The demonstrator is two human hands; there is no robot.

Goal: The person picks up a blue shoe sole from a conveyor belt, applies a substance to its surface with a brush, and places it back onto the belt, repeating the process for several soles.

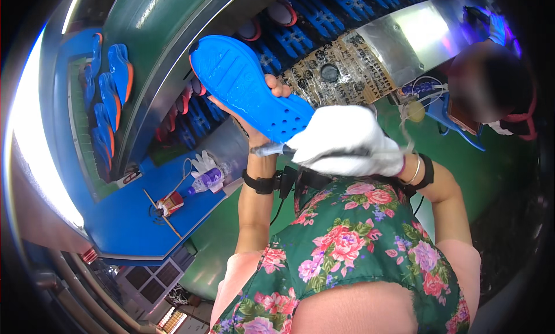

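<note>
Blue table, lower left | on it: purple-and-clear bottle, white glove, thin stick | blue-edged tray, upper left | on it: blue-and-orange soles | green floor, right

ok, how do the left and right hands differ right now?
- Covering: the left hand is bare; the right hand wears a white glove.
- Hold: the left hand supports the blue sole; the right hand, by the sole's perforated end, holds a slim tool, too blurred to identify.
- Wrist: the right has a bangle; I can't confirm one on the left.
Shared: both arms wear a dark strap.
</note>
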